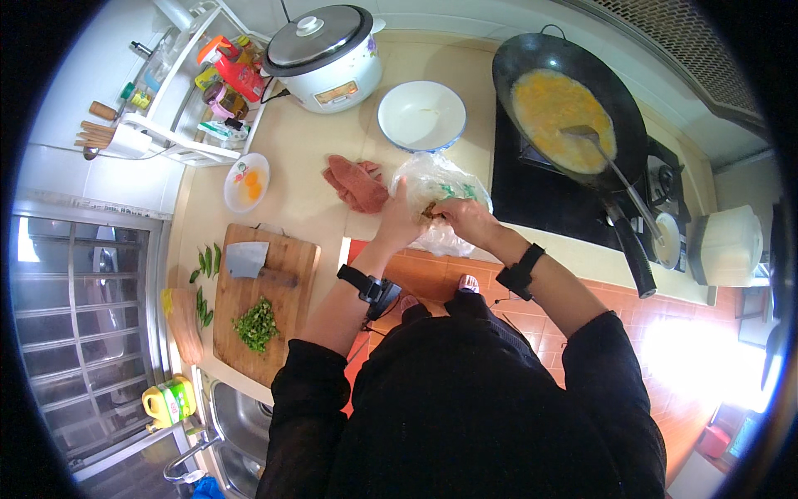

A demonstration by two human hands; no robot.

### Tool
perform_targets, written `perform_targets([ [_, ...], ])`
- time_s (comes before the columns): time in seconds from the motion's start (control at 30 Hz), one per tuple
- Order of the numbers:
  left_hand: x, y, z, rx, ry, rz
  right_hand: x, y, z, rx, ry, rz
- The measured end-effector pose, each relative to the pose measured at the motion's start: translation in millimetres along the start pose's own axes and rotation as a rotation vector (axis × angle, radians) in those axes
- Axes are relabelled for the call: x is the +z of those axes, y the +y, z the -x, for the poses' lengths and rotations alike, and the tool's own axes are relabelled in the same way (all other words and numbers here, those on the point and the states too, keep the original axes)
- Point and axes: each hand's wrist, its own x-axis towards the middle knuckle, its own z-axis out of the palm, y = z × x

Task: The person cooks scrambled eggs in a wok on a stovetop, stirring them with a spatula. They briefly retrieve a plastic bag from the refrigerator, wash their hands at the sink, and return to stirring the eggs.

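My left hand [399, 219] grips a clear plastic bag [430, 168] with green print at the counter's front edge. At the bag's mouth, the fingers of my right hand [467, 219] pinch some small brown food [429, 210], whose exact kind I cannot tell. Just behind the bag stands a white bowl [422, 115] with a blue rim. A crumpled reddish-brown cloth [356, 184] lies left of my left hand. To the right, a black wok [629, 134] on the stove holds a yellowish soup [552, 115], with a metal spatula [608, 159] resting in it.
A cutting board [296, 318] carries a cleaver [247, 259] and chopped greens [255, 324]. Beside it lie green peppers [208, 259] and a squash [182, 324]. A small bowl [230, 194] holds egg yolks. The rice cooker [324, 59] stands at the back; the wok handle [631, 252] juts past the counter edge.
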Motion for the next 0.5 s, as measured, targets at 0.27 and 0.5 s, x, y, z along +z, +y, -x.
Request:
perform_targets([
  [0.27,-8.2,2.9,-3.7,-0.108,-0.125,-0.028,-15.6,11.7,-12.8,0.122,-0.022,0.343],
  [0.5,4.5,-1.2,-3.4,-0.166,-0.060,0.030,3.7,23.2,-19.4,0.038,0.114,0.191],
])
